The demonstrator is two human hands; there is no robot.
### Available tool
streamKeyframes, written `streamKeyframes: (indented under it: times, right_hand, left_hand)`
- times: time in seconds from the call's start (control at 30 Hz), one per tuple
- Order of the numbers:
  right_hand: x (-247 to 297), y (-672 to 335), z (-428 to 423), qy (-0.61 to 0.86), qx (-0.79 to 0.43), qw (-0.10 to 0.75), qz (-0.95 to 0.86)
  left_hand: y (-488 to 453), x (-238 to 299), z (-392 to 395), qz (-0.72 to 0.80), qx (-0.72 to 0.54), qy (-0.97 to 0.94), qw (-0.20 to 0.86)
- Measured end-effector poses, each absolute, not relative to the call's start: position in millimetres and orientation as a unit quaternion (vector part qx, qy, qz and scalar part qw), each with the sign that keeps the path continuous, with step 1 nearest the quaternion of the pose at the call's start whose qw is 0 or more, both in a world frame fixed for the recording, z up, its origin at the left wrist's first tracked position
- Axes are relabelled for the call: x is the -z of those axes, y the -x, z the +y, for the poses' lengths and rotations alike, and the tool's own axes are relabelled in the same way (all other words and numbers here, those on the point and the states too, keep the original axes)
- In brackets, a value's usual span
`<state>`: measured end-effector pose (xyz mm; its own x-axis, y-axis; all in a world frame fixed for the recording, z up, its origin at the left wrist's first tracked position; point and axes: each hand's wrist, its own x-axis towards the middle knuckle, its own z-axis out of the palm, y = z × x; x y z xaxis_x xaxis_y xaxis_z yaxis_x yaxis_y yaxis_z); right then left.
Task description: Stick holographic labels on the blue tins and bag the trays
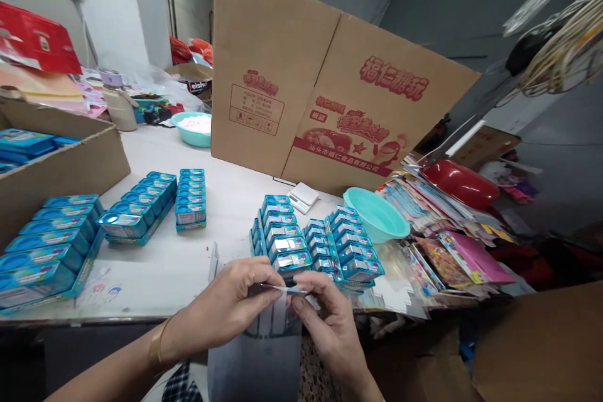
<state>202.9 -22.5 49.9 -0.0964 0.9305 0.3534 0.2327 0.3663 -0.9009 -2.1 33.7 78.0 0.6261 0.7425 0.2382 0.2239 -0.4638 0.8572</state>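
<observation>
Low at the table's front edge, my left hand (223, 304) and my right hand (330, 317) are close together. Both pinch the upper edge of a thin translucent plastic sheet (257, 364), which hangs down below them. Whether it is a single sheet or a bag I cannot make out. Just beyond my fingers stand rows of small blue boxes (285, 235), with another tray of blue boxes (353, 239) to their right. Further left are more rows of blue boxes (136, 204) in blue trays.
A large cardboard carton (301, 75) stands upright behind the boxes. Near it are a small white scale (304, 196) and a turquoise bowl (377, 213). An open carton (85, 160) holds blue boxes at left. Stacked printed packaging (447, 257) lies right; another bowl (195, 138) holds white material.
</observation>
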Motion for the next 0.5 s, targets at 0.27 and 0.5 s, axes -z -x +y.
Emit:
streamKeyframes:
  times: [0.27,0.5]
  right_hand:
    - [-41,-205,-19,0.361,-0.207,0.496,-0.762]
    - [-45,-212,-19,0.343,-0.217,0.455,-0.793]
  left_hand:
    - [-1,-80,35,0.318,-0.321,-0.8,0.395]
    - [2,-81,36,0.296,-0.311,-0.802,0.415]
